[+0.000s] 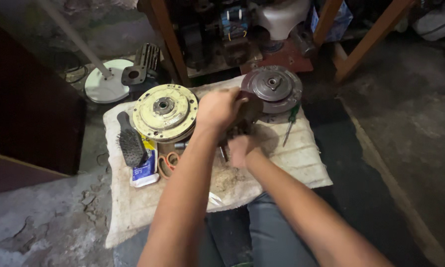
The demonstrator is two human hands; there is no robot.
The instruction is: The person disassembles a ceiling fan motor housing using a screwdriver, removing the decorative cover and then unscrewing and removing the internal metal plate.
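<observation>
My left hand [217,110] is closed over a dark metal motor part [247,110] held above a white cloth [282,163]. My right hand [241,150] sits just below it, fingers curled under the same part; what it grips is hidden. A pale yellow round motor cover [165,112] lies left of my left hand. A dark reddish round cover [274,89] leans behind the part, to the right.
A black brush [130,141], a blue-and-white packet [146,170] and a brown rubber ring [169,163] lie on the cloth's left side. A green-handled screwdriver [290,121] lies at right. Wooden legs, a motor and a white fan base [108,81] stand behind.
</observation>
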